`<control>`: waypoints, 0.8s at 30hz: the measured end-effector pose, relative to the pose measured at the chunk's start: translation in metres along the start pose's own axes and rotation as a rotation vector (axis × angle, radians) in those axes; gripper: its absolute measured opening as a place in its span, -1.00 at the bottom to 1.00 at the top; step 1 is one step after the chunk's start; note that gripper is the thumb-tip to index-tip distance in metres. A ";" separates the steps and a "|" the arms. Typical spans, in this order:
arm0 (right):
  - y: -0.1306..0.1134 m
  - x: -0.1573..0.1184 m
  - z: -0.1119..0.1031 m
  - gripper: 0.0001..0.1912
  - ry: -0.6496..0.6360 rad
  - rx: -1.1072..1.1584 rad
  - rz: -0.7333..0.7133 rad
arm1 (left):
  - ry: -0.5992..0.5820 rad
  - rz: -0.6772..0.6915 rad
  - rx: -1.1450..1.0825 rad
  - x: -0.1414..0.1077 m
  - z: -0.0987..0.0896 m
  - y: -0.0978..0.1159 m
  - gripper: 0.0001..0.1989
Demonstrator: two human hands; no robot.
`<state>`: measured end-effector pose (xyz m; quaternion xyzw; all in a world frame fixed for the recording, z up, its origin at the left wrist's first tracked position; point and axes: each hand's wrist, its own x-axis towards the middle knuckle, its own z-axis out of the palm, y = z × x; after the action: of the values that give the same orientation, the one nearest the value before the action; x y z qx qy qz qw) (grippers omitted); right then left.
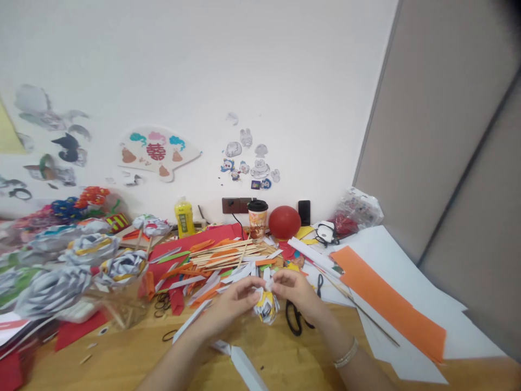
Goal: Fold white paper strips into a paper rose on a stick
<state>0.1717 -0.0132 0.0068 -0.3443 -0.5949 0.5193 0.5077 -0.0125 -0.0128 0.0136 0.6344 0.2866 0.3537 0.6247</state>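
Between my two hands is a small paper flower (266,307) folded from white and yellow strips. My left hand (240,298) pinches it at its upper left side. My right hand (293,289) grips a white piece at its top right, fingers curled. Black-handled scissors (293,319) lie on the table just beneath my right wrist, their blades partly hidden. A folded white paper strip (246,369) runs along the wood below the flower, near the front edge of the view.
Wooden sticks (223,254) and coloured paper strips pile up behind my hands. Finished paper flowers (61,288) crowd the left. A lidded cup (258,220), a red balloon (285,221) and a yellow bottle (184,218) stand by the wall. Orange paper (391,301) covers white sheets at right.
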 end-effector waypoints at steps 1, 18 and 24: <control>0.000 0.000 -0.001 -0.71 -0.009 -0.053 -0.015 | 0.003 -0.013 0.042 0.000 0.000 0.000 -0.67; 0.007 0.000 0.001 -0.92 0.084 -0.542 -0.280 | 0.072 0.046 0.240 0.002 -0.002 -0.001 -0.65; 0.007 -0.001 0.002 -0.95 0.090 -0.640 -0.290 | 0.099 0.033 0.265 0.003 0.003 0.004 -0.61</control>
<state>0.1694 -0.0130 0.0001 -0.4204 -0.7474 0.2136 0.4680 -0.0092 -0.0124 0.0178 0.6980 0.3506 0.3538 0.5145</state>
